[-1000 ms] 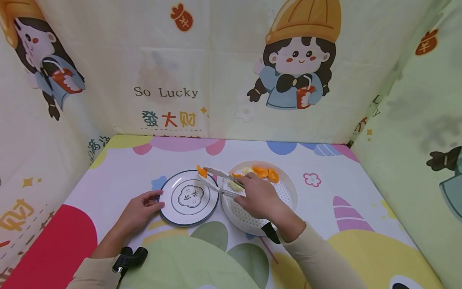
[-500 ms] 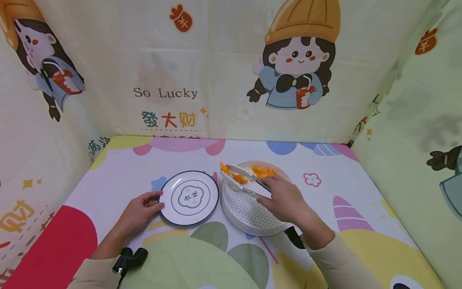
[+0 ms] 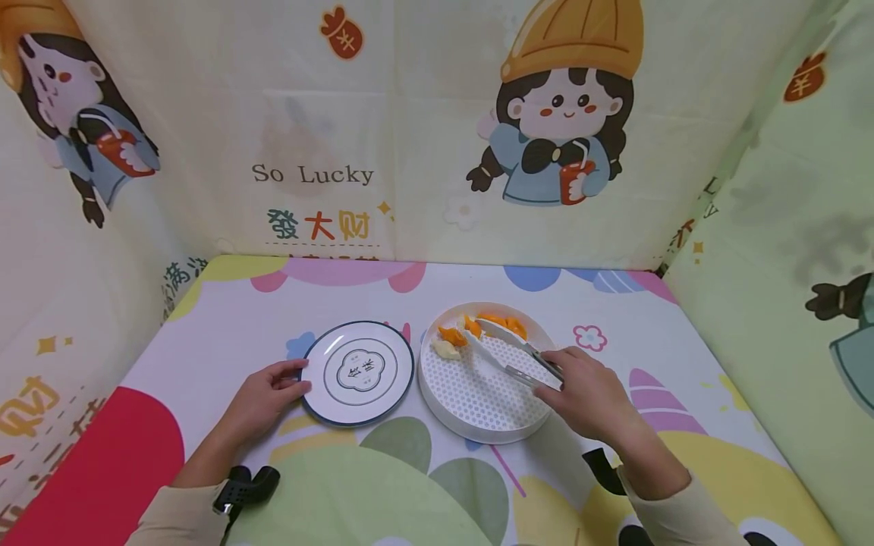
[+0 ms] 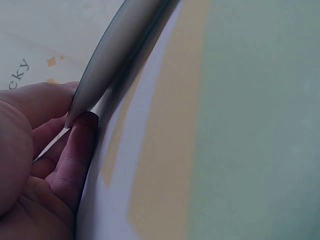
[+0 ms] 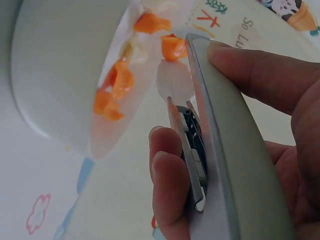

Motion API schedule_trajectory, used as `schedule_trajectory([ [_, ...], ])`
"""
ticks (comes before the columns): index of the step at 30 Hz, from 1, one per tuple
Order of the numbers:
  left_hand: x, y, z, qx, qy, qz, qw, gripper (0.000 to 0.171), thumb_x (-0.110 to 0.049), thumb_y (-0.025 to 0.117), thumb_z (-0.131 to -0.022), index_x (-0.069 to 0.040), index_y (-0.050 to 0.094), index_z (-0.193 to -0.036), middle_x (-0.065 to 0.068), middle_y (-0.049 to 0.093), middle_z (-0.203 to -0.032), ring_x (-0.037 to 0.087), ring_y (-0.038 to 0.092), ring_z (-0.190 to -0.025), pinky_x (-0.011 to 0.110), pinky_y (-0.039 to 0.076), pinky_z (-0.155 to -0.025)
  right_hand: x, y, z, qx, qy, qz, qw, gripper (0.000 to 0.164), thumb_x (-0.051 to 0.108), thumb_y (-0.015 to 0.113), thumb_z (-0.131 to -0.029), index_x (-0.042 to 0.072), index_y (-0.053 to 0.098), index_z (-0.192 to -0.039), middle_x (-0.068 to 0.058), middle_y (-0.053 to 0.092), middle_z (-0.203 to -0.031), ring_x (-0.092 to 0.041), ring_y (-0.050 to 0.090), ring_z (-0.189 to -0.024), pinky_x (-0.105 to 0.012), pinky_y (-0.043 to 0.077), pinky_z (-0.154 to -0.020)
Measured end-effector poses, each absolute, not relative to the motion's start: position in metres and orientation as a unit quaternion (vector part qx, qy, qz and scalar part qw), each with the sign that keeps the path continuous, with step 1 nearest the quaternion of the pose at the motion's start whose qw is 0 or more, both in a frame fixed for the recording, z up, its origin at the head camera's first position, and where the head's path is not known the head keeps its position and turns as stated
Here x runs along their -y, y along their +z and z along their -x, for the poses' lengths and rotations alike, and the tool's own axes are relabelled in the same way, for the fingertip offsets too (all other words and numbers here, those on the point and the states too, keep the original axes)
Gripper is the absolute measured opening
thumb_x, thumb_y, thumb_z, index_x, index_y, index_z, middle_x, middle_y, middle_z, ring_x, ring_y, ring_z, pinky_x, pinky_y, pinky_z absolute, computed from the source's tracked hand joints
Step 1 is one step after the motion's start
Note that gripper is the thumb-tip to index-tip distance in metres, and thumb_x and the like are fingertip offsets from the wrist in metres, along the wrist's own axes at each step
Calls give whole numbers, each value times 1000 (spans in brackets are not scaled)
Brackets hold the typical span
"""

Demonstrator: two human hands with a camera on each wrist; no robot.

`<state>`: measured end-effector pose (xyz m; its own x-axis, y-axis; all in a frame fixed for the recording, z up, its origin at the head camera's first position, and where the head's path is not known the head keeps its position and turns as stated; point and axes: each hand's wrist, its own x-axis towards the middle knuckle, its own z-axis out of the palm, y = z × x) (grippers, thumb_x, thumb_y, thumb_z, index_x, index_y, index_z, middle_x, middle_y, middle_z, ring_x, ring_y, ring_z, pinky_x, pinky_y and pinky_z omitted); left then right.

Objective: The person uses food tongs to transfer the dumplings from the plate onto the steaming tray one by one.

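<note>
My left hand (image 3: 262,398) pinches the left rim of a white plate (image 3: 317,394) with a dark blue edge and a printed centre. In the left wrist view the thumb and fingers lie on either side of that plate's rim (image 4: 102,70). The right hand (image 3: 590,394) grips metal tongs (image 5: 225,145) with pale, broad tips. Between the tips is a small orange piece (image 5: 173,48), held over the back of a round white tray (image 3: 478,434) with a patterned floor. More orange pieces (image 3: 452,337) and a pale piece (image 3: 446,349) lie along the tray's back left.
Plate and tray stand side by side on a colourful printed cloth (image 3: 604,303). Printed fabric walls (image 3: 423,152) rise behind and at both sides. Black straps (image 3: 246,489) show at both wrists.
The tongs have swung right, from over the plate to over the tray, with an orange piece in their tips. The left hand and the plate have stayed in place.
</note>
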<state>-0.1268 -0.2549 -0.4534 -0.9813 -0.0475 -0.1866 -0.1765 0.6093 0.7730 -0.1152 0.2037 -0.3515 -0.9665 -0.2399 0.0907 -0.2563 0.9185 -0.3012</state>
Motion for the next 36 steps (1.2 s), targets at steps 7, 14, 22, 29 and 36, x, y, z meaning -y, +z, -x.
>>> schedule_trajectory([
  [7,255,-453,127,-896,433,66,75,61,-38,66,-97,-5,49,-146,25,57,-133,38,53,-118,55,43,-103,-217,-353,112,982,153,-110,8,51,26,76,-85,-4,64,-125,-22,64,-117,-20,58,-75,-36,50,-61],
  [14,256,-453,127,-894,436,66,75,61,-38,66,-97,-5,50,-145,25,57,-132,38,53,-117,55,43,-103,-226,-354,109,984,147,-99,-12,53,26,78,-84,-5,64,-125,-23,63,-116,-25,60,-81,-40,54,-65],
  [22,256,-453,127,-896,433,65,76,62,-38,66,-97,-4,49,-146,25,57,-133,39,53,-118,56,42,-103,-228,-356,108,985,140,-103,-11,50,25,78,-84,-5,65,-122,-22,64,-114,-32,61,-90,-48,55,-71],
  [29,255,-453,126,-896,434,62,74,61,-37,67,-97,-4,50,-145,24,59,-129,37,54,-115,56,42,-102,-230,-358,113,984,146,-99,-26,49,25,78,-84,-5,66,-121,-23,64,-113,-35,61,-92,-53,54,-76],
  [36,255,-454,126,-898,432,55,69,60,-37,66,-97,-4,51,-144,24,59,-130,37,55,-116,56,43,-102,-230,-360,116,983,154,-91,-41,51,27,77,-84,-4,66,-122,-22,64,-114,-34,60,-93,-52,54,-76],
])
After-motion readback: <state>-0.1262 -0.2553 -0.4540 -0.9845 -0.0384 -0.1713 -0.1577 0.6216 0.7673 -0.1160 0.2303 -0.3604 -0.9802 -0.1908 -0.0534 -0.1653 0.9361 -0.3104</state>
